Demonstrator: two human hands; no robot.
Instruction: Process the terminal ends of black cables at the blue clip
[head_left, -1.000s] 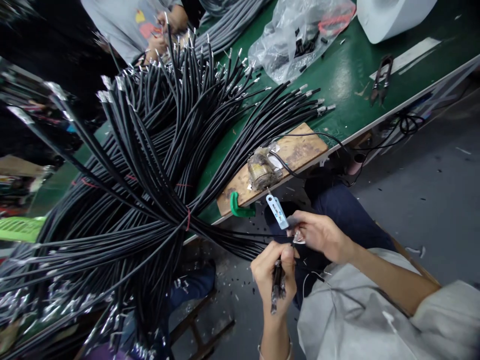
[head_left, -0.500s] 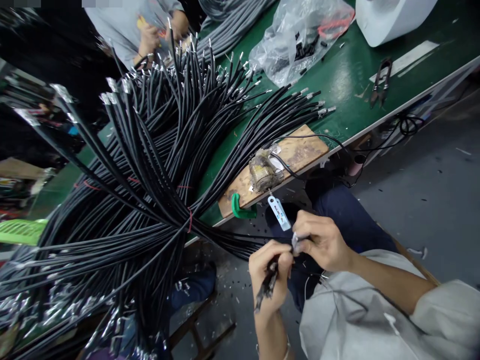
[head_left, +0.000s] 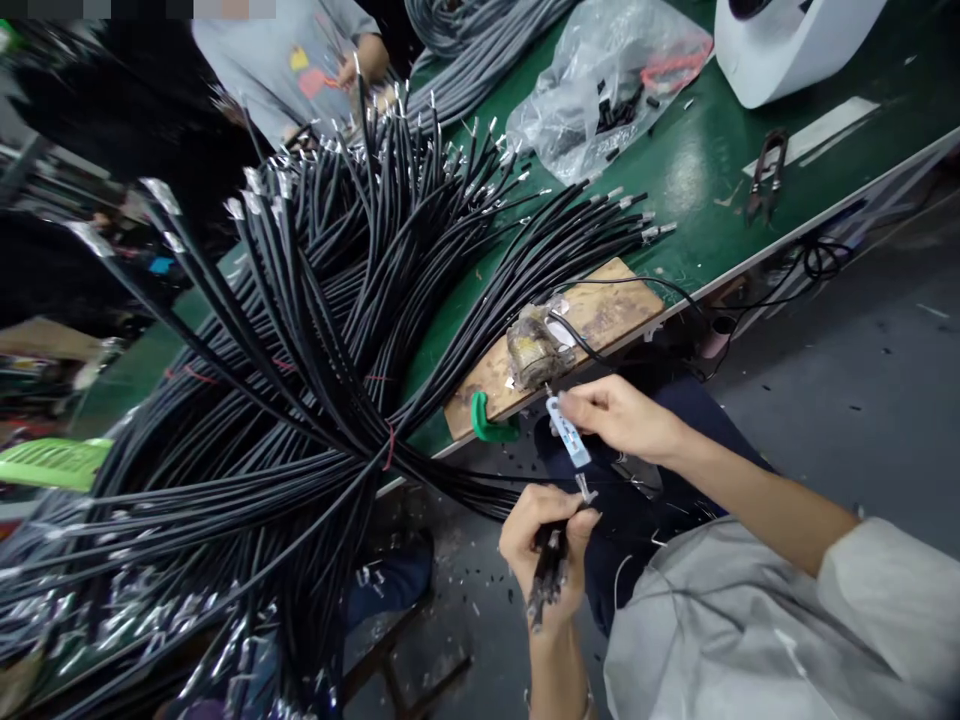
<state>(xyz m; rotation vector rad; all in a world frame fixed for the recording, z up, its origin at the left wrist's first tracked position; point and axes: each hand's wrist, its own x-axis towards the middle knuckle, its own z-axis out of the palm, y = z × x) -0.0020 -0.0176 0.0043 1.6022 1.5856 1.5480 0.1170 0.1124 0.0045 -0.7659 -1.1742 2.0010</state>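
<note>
My left hand [head_left: 538, 545] is closed round a bunch of black cables [head_left: 550, 575] in front of the bench edge. One cable end, with a pale silvery tip [head_left: 584, 488], sticks up past my thumb. My right hand [head_left: 626, 418] pinches the upper part of a light blue plastic clip [head_left: 574, 445]. That clip sits at the end of a thin shaft on a small tape-wrapped motor [head_left: 534, 350]. The silvery tip lies just below the clip's lower end; whether they touch I cannot tell.
The motor rests on a wooden board [head_left: 619, 295] beside a green clamp [head_left: 491, 420]. A large heap of black cables [head_left: 360, 290] covers the left of the green bench. Farther back are a plastic bag [head_left: 577, 80], snips [head_left: 768, 175] and a co-worker's sleeve [head_left: 360, 18].
My right hand has left the cable end by my left hand and moved up to the light blue clip, taking hold of it. The left hand keeps its cables. The view has shifted slightly.
</note>
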